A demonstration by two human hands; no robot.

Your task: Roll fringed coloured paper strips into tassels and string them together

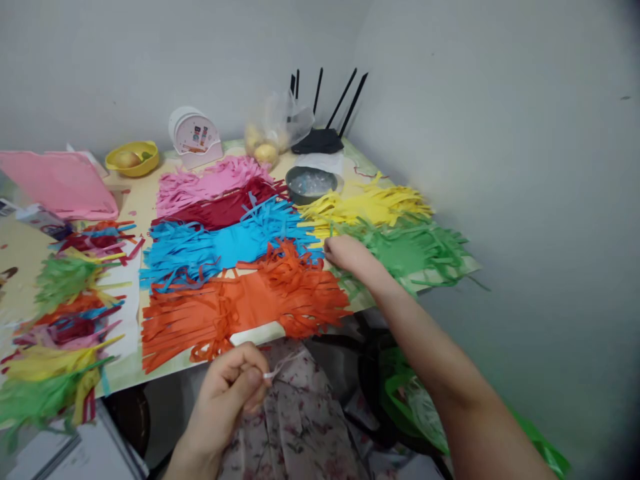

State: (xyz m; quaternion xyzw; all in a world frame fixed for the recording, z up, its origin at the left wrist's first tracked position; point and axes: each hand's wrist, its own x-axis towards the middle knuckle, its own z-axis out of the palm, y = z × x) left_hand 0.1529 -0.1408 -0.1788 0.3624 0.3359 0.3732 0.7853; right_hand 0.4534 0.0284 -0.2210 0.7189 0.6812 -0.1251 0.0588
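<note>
My left hand (239, 379) is closed, pinching a thin white string (280, 367) just off the table's front edge, above my lap. Over the table, my right hand (347, 255) has its fingers curled together at the left edge of the green fringed paper (405, 248); whatever they hold is hidden. Fringed paper in yellow (367, 202) lies just beyond it. To its left are blue fringed paper (235, 241) and, nearest me, orange fringed paper (255, 299). Dark red fringed paper (220, 210) and pink fringed paper (207, 181) lie farther back.
Mixed-colour fringed bundles (70, 327) lie at the table's left. Behind stand a pink tablet case (60, 187), a yellow bowl (133, 160), a bag of round yellowish items (270, 133), a dark bowl (311, 185) and a black router (317, 141). Walls meet at the back right.
</note>
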